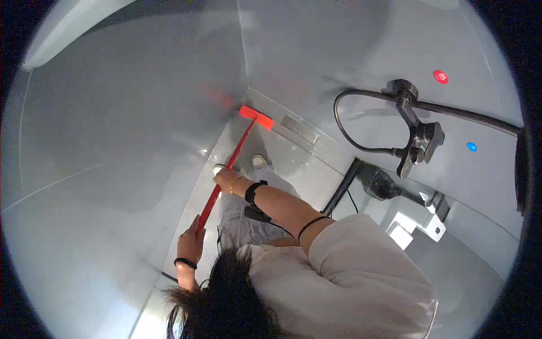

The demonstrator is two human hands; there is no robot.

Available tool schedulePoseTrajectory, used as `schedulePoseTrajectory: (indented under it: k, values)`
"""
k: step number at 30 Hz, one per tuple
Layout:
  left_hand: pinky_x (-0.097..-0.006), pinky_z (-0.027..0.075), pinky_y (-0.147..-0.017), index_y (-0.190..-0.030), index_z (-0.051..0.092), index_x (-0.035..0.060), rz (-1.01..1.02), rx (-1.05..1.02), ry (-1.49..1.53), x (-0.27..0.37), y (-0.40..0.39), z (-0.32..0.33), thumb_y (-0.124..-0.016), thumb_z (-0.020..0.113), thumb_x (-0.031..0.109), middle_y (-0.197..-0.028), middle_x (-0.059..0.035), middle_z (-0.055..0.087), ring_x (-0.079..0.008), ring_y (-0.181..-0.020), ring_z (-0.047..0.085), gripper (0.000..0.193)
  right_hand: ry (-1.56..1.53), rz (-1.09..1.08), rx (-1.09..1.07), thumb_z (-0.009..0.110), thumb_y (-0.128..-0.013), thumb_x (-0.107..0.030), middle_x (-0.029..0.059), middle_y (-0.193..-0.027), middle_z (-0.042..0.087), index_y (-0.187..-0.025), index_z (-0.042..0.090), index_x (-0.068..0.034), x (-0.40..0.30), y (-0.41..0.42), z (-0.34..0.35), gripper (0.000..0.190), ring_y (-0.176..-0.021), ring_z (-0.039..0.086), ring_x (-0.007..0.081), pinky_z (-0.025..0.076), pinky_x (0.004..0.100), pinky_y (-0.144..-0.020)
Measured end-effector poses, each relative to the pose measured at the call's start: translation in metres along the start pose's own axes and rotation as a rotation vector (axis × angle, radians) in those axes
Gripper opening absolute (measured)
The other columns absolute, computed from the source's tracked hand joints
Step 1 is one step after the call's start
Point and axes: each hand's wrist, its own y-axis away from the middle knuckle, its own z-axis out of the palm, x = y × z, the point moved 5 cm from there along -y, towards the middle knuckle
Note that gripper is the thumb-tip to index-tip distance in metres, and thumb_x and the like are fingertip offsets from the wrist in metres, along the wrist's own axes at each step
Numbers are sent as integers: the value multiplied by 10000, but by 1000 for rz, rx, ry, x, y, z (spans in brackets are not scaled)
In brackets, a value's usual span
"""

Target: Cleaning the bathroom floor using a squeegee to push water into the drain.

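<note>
A long red-handled floor tool (pixel 209 205) slants down and away in front of me. Its flat red head (pixel 263 120) rests at the floor corner, close to the left wall; whether it is a brush or a squeegee, I cannot tell. My right hand (pixel 228 181) grips the handle partway along, with a gold bracelet and a black band behind it. Nearer to me, my left hand (pixel 192 242) is wrapped around the handle's upper end. A slotted metal drain grate (pixel 300 129) lies in the floor just right of the head.
On the right wall hangs a dark shower mixer tap (pixel 419 135) with a looping hose (pixel 338 114). Below it are a black bar (pixel 341 186) and a white fixture (pixel 400 235). Smooth grey wall panels (pixel 106 114) close in the left. My shoes (pixel 259 161) stand on the pale floor.
</note>
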Motion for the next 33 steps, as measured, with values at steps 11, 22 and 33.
schedulePoseTrajectory:
  k: [11,22,33]
  values:
    - [-320,394,-722,-1072,397,58,-50,31,53,-9,2,-6,-732,469,153,-949,-171,488,-299,-885,467,359,71,93,-111,550,-578,-229,113,-693,539,-658,548,-51,-4,7,5,195,-674,524,285,420,368,-594]
    - [-326,412,-682,-1031,438,49,-13,24,72,11,-4,2,-718,491,162,-911,-162,508,-294,-839,492,338,110,59,-72,570,-540,-213,122,-659,538,-649,550,-56,16,16,-2,193,-683,524,282,417,373,-610]
    - [-325,415,-676,-1011,452,47,-24,-21,61,31,-6,-9,-699,509,145,-896,-170,511,-302,-828,492,331,69,-54,117,541,-555,-175,135,-615,532,-594,548,-39,11,12,-27,142,-642,522,300,419,373,-598]
